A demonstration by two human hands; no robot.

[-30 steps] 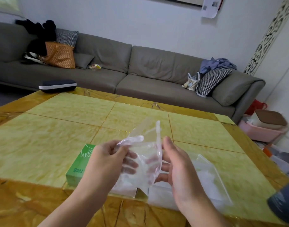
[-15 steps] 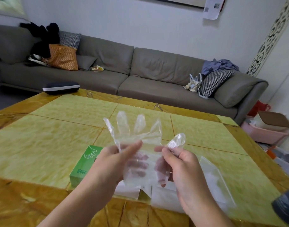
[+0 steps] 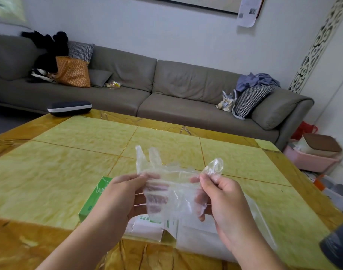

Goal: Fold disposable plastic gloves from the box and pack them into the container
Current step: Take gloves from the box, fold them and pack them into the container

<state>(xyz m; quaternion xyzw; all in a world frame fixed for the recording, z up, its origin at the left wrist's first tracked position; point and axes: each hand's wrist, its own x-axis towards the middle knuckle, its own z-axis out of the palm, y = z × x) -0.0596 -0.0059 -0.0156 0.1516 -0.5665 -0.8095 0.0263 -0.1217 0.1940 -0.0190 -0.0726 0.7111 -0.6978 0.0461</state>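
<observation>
A clear plastic glove (image 3: 172, 184) hangs spread in the air above the table, its finger tips pointing up and partly drooping. My left hand (image 3: 124, 193) pinches the glove's left edge between thumb and fingers. My right hand (image 3: 217, 193) pinches its right edge, beside the glove's thumb. Under my hands lies the green and white glove box (image 3: 92, 203), its open white flap toward me. A clear zip bag, the container (image 3: 250, 227), lies flat on the table to the right of the box, partly hidden by my right forearm.
The yellow marble table (image 3: 69, 162) stretches ahead with a dark oval case (image 3: 69, 108) at its far left edge. A grey sofa (image 3: 166, 90) with bags and cushions stands behind. A dark object (image 3: 338, 248) sits at the table's near right corner.
The crumpled glove has been opened out and stretched wide between both hands; its right-side fingers have since drooped forward. The hands have moved farther apart.
</observation>
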